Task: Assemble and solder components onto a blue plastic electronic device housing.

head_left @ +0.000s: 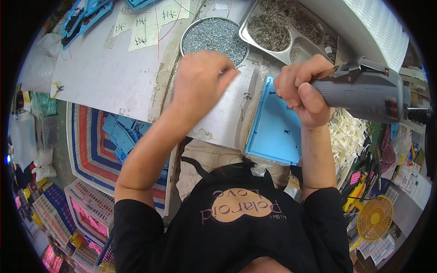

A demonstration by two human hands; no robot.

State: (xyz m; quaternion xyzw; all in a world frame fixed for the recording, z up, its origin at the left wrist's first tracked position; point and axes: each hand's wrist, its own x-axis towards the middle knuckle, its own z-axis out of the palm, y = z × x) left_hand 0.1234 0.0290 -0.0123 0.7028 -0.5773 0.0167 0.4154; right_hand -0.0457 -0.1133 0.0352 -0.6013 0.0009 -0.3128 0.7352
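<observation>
My left hand (200,79) is over the near edge of a round metal bowl (183,43) full of small silvery screws (214,36). Its thumb and forefinger are pinched together, and what lies between them is too small to name. My right hand (306,88) is wrapped round a grey electric screwdriver (359,93) held sideways, with a thin dark tip (273,93) showing left of the fingers. Below that hand a flat blue plastic panel (271,136) with a raised rim lies at the bench's front edge; the hand and forearm hide part of it.
A divided metal tray (284,55) of small springs stands behind the bowl. Paper sheets (145,38) and blue parts (86,18) lie at the far left of the bench (104,77). A striped-lined bin (86,145) sits below left, white pieces (348,136) and a yellow fan (375,218) at right.
</observation>
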